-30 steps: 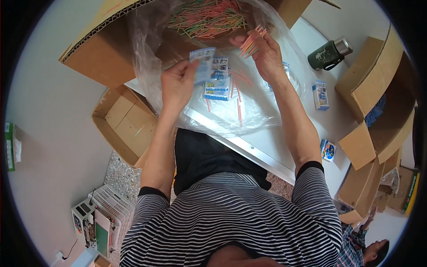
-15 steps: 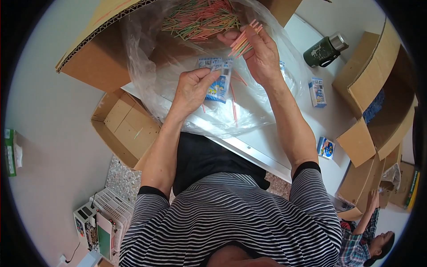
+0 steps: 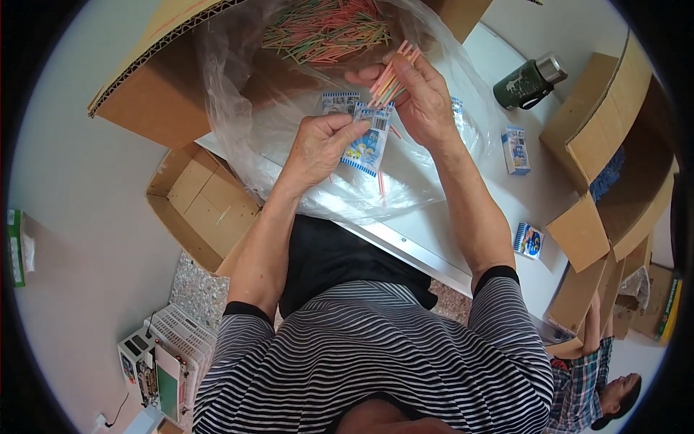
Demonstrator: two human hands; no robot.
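Head view, and I'm watching two bare hands at work over the table [image 3: 455, 257]. The left hand [image 3: 314, 148] has a blue-and-white packet [image 3: 366, 148] pinched between thumb and fingers, tilted a little, its upper end just beside the right hand [image 3: 426, 105]. And that right hand, closed round a bundle of sticks [image 3: 386, 85], thin, pink, yellow and green! The lower ends meet the packet's top edge in my view; whether they truly touch, I can't tell, nor whether the packet is open.

So how far along? Bundle gathered, packet in hand, the two brought close, but the sticks I can see stand outside it. Plenty left, I'd judge: a big heap of sticks [image 3: 325, 32] lies at the top on the clear plastic [image 3: 235, 108], with a few strays lower down. A second packet [image 3: 338, 103] sits just behind the held one. Off to the right, near the green bottle [image 3: 519, 83], a boxy packet [image 3: 516, 150] rests on the table, another small packet [image 3: 529, 241] below it. Whether those two are finished, I can't tell from here.
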